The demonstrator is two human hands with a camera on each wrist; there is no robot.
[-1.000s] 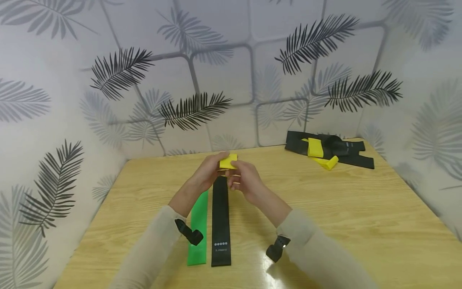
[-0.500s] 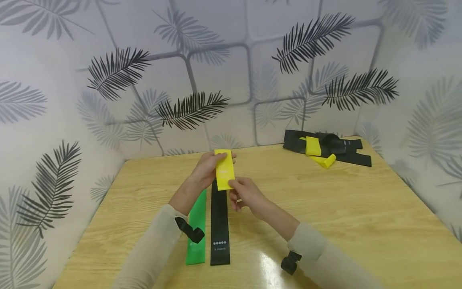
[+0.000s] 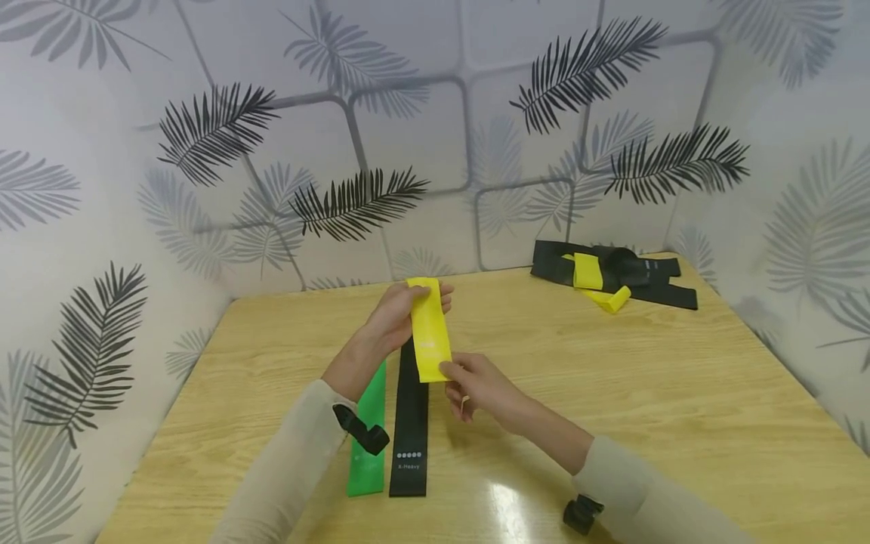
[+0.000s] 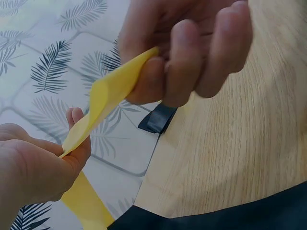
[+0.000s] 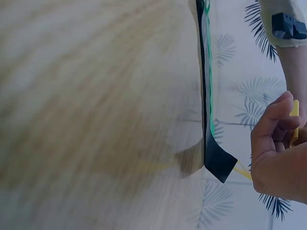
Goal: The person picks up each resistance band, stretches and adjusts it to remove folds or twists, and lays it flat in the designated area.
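Note:
A yellow resistance band (image 3: 430, 325) is stretched out flat in the air between both hands, above the far part of the table. My left hand (image 3: 393, 313) grips its upper end, thumb on top and fingers behind. At the lower right corner, my right hand (image 3: 485, 389) pinches the band between thumb and fingers. In the left wrist view, more of the yellow band (image 4: 86, 203) hangs below the left hand. Beneath it lies a black resistance band (image 3: 409, 431) marked X-Heavy, flat on the table. A green resistance band (image 3: 367, 446) lies just left of it, partly hidden by the left forearm.
At the table's far right corner lies a loose heap of black bands (image 3: 652, 291) with a yellow band (image 3: 587, 270) among them. The wooden table (image 3: 544, 446) meets a leaf-patterned wall (image 3: 421, 227) behind.
Folded small between the hands a second ago, the yellow band is now opened out lengthwise. My right hand has drawn down and right with its end, while the left stays nearly in place.

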